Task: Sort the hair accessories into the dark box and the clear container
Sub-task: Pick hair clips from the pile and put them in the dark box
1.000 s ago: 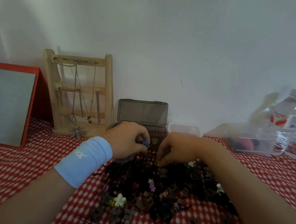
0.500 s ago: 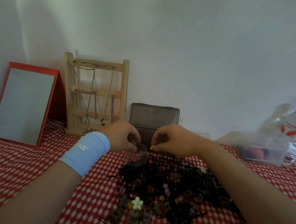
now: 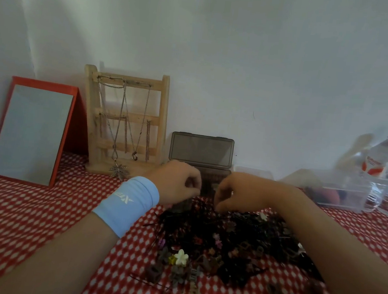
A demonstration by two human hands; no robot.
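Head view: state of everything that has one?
dark box, lid open, raised upright
clear container, mostly hidden, unclear
hair accessories, piled loose on tablecloth
left hand, fingers curled, grip unclear
right hand, fingers curled at pile, grip unclear
water bottles, upright
necklaces, hanging on wooden stand

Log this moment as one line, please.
left hand: curled, at hair-accessory pile | right hand: curled, at pile | dark box: open

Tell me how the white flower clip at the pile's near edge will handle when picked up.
The white flower clip is small and looks like moulded plastic: probably light and stiff. Its petals may snag neighbouring clips in the pile. Lobed, it should hardly roll.
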